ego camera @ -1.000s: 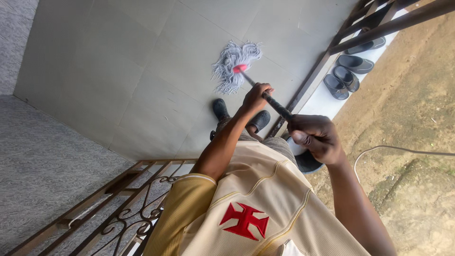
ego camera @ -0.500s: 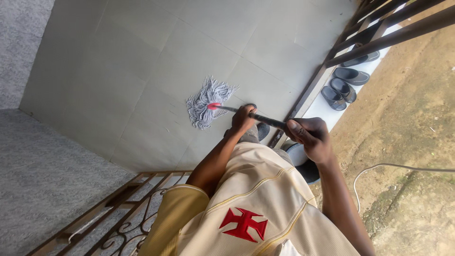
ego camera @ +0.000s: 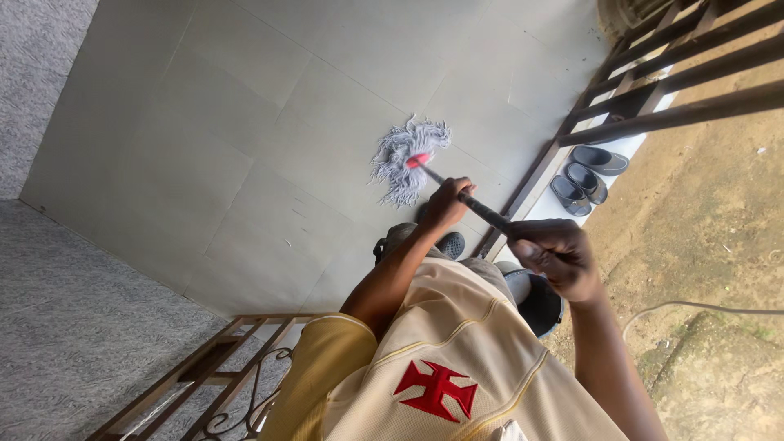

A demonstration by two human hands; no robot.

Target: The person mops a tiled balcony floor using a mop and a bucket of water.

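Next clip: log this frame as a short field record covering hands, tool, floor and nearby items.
left hand: gripping the mop handle lower down, nearer the head
right hand: gripping the upper end of the handle
mop handle: dark, slanted between both hands
mop head: grey strings with a red socket, spread on the floor
floor: pale large tiles
railing: brown bars along the tile edge
sandals: dark pair on the white ledge by the railing
shirt: beige with a red cross emblem

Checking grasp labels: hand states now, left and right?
Left hand: closed on the mop handle, lower down.
Right hand: closed on the handle's upper end.
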